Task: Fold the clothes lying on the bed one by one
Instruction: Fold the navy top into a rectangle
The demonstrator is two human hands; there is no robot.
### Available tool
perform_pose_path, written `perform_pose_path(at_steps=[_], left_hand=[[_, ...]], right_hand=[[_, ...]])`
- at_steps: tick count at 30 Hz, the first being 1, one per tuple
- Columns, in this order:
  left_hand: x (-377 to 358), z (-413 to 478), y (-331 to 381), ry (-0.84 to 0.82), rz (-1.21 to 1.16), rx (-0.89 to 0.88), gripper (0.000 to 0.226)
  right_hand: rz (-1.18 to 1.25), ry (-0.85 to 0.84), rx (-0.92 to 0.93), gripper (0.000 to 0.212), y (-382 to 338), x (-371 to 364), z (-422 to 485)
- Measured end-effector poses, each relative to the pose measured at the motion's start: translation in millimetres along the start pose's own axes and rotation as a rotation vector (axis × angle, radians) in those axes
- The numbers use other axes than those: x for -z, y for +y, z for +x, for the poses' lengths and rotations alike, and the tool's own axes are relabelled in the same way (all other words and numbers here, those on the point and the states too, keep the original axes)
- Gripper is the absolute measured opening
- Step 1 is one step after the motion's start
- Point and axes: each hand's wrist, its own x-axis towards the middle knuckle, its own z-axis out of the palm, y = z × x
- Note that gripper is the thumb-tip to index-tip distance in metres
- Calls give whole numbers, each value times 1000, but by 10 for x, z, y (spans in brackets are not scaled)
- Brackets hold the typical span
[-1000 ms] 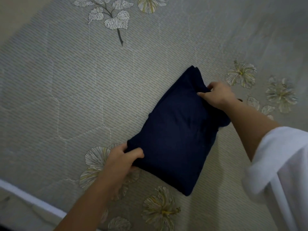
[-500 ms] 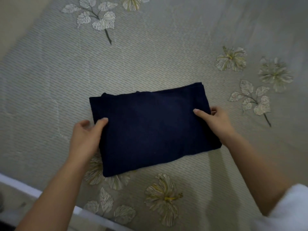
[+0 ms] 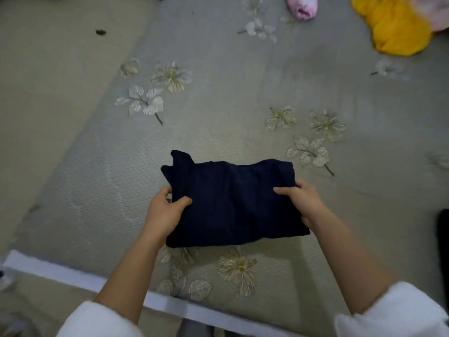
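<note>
Since the earlier frame, the folded navy garment [image 3: 233, 203] sits farther from the bed's [image 3: 243, 93] near edge, its top-left corner now rumpled. Left hand [image 3: 165, 212] and right hand [image 3: 303, 203] each pinch a side. Yellow cloth [image 3: 398, 30] and pink cloth [image 3: 302, 7] lie well apart, far side.

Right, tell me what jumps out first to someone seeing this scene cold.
The folded navy garment sits mid-frame on the pale flower-patterned bedspread, gripped at its left edge by the left hand and at its right edge by the right hand. Next comes the bright yellow cloth, crumpled at the top right, with a pink item to its left.
</note>
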Motion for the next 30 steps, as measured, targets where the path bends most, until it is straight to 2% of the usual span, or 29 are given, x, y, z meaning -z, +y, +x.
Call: perform_pose_path(at_steps=[7,13,17,20,25,30], left_hand=[[-126,-818,816,-187,164,-165,30],[-697,-1337,1359,-407,279,-333,27],[-1338,-1742,1650,-577,329,-442,22],[-1896,-2033,1775,-675,410,-521,29],[-2983,-2521,1741,-793,463,-592,29],[-4195,-2967,1498,-855,540,-654,28]], right_hand=[[199,133,87,27,-175,836,-1237],[370,261,197,27,-53,1662,-2009],[498,386,249,41,197,2277,-2362],[600,495,293,41,447,2763,-2575],[690,642,317,41,951,3652,-2799],[774,673,277,40,1524,4586,-2798]])
